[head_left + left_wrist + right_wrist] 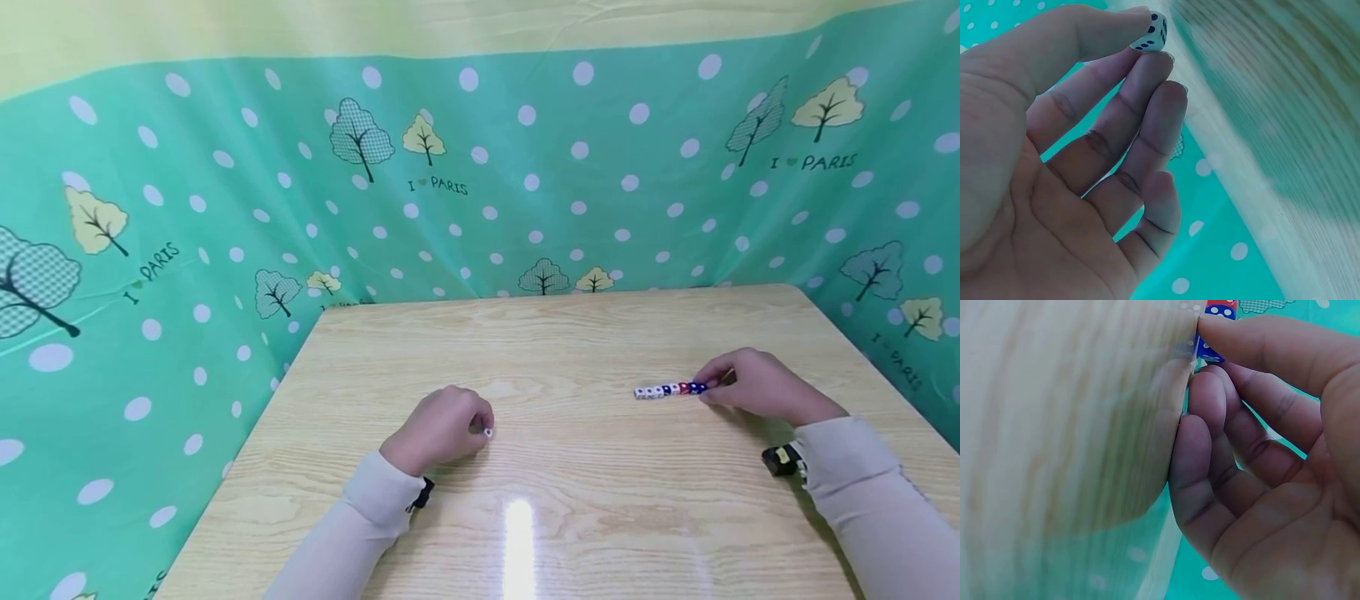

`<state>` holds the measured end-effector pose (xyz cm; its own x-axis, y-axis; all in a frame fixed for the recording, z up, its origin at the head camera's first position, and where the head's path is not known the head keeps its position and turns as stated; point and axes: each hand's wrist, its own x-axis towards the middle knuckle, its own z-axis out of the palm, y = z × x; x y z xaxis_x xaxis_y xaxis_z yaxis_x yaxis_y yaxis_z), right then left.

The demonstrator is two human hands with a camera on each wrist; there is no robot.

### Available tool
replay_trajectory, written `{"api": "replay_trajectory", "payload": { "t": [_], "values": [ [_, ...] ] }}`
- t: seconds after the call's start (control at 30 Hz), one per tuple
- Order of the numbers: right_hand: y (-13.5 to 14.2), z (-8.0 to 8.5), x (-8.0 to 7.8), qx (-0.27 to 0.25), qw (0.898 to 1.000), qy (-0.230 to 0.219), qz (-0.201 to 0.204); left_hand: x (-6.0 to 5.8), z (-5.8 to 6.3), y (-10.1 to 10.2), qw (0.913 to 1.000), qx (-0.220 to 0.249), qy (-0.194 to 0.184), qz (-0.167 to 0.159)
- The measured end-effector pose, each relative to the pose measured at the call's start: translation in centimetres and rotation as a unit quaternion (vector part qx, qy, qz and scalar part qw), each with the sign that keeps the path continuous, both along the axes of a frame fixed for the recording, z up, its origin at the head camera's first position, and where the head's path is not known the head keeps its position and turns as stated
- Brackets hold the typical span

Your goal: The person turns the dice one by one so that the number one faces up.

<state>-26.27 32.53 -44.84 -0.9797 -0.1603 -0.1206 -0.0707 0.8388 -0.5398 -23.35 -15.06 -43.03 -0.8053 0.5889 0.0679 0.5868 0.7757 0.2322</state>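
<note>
Between the thumb and fingers of my left hand (442,427) is a white die (1157,32) with dark pips, pinched at the fingertips. In the head view that hand is left of centre, low over the table. On the right, a straight row of dice (658,392) in white, blue and red lies on the wood. My right hand (761,388) is at the row's right end, thumb and fingers pinching the blue die (1211,350) there. A red die (1222,309) shows just beyond it in the right wrist view. The fingertips partly hide the end die.
The light wooden table (570,350) has a bright light reflection (519,542) near its front. A green dotted cloth (495,183) with printed trees hangs behind it and along both sides. Black straps with small devices sit on both wrists.
</note>
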Motion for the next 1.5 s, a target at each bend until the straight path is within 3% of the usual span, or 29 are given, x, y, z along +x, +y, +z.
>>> {"api": "replay_trajectory", "payload": {
  "t": [1.1,1.5],
  "values": [
    [0.29,-0.09,-0.08,-0.007,1.000,-0.004,0.006,-0.21,0.00,-0.32,0.9991,0.003,-0.034,0.024],
    [0.32,-0.21,-0.14,-0.007,1.000,-0.002,0.005,-0.24,-0.14,-0.45,0.9993,0.000,-0.030,0.020]
  ]
}}
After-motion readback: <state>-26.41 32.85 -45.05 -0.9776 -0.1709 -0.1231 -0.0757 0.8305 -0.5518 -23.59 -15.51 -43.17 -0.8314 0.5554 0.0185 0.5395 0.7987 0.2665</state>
